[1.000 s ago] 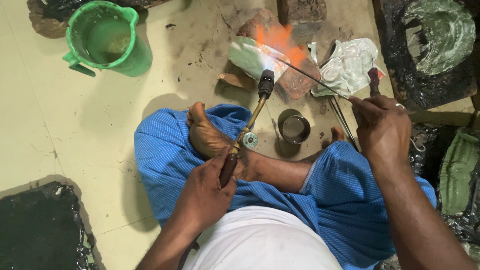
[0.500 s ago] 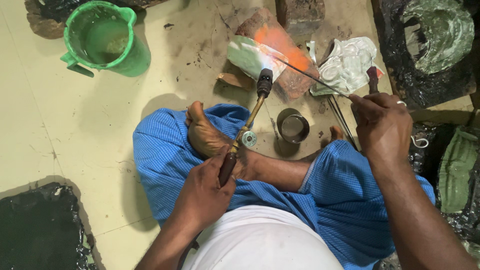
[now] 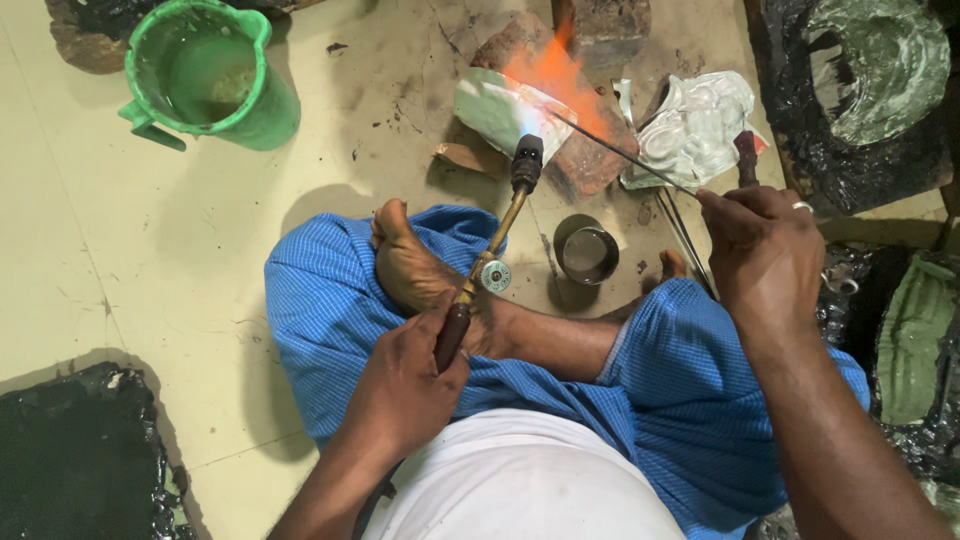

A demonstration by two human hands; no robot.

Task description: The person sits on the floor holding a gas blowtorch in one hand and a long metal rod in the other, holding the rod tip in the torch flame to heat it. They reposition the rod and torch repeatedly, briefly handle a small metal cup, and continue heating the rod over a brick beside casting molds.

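Clearly, left hand [image 3: 405, 385]: gripped the brass gas torch [image 3: 487, 270].
Right hand [image 3: 765, 255]: pinched a thin metal rod [image 3: 620, 152].
Risk: the orange flame [image 3: 555, 75] was near the bare foot [image 3: 410, 265]; a slip could burn it.

A green jug [image 3: 215, 80] stands well apart from a small metal cup [image 3: 586, 252].

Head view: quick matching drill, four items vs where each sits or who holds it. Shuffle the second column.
Items:
1. blowtorch
2. thin metal rod
3. green plastic jug
4. small metal cup

Places:
A. on the floor at upper left
B. pinched in the right hand
C. on the floor between the knees
D. gripped by the left hand, flame on the brick

Pairs: 1-D, 2-B, 3-A, 4-C
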